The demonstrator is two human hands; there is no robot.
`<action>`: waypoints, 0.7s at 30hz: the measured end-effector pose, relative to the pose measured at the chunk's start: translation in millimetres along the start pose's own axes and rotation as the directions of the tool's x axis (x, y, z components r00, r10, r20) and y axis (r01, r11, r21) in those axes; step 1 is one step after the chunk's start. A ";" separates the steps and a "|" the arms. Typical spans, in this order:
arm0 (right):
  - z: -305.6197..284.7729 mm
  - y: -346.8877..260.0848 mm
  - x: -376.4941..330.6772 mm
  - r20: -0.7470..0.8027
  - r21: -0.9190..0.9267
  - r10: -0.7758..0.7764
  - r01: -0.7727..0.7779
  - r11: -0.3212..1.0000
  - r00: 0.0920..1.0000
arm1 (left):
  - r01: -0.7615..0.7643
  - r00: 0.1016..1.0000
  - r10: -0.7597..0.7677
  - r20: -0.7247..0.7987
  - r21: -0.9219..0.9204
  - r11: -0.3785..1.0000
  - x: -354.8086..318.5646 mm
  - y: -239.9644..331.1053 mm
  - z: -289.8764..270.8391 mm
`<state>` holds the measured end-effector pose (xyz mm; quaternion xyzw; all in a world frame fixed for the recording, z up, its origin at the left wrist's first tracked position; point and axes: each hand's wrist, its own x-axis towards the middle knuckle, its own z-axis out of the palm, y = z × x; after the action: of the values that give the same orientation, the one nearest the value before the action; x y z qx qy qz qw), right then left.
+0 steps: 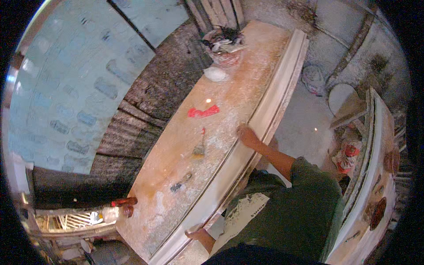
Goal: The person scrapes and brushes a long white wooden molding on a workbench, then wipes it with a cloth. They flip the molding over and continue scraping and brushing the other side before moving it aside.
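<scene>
Dim and soft overall, daylight glaring pale blue at upper left; heavily bent, black-vignetted at the fisheye rim.

Long white moulding (247, 145) along table edge (176, 145)

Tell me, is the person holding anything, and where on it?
Both hands rest on the long white moulding along the bench edge: one hand near its middle, the other hand near its close end.
</scene>
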<state>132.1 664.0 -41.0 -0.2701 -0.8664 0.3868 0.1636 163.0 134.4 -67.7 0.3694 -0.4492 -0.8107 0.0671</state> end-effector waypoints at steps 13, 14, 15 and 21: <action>-55.4 46.2 13.4 -0.211 0.523 0.809 -0.637 0.567 0.548 | -0.136 0.989 0.144 -0.039 0.154 0.979 9.5 6.4 -7.9; -59.6 54.2 18.7 -0.180 0.588 0.841 -0.629 0.508 0.511 | -0.131 0.989 0.139 -0.045 0.147 0.980 9.5 2.9 -9.3; -62.8 60.9 23.6 -0.144 0.652 0.871 -0.617 0.441 0.470 | -0.135 0.989 0.142 -0.042 0.131 0.982 11.9 3.1 -9.9; -81.4 86.4 11.3 0.159 0.759 0.854 -0.614 0.214 0.495 | -0.124 0.991 0.124 0.042 -0.004 0.992 23.4 5.9 -31.9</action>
<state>192.7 766.1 -53.0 -0.6141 -0.3527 0.6834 0.1773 165.9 98.9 -86.1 0.3235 -0.4721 -0.8128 0.1082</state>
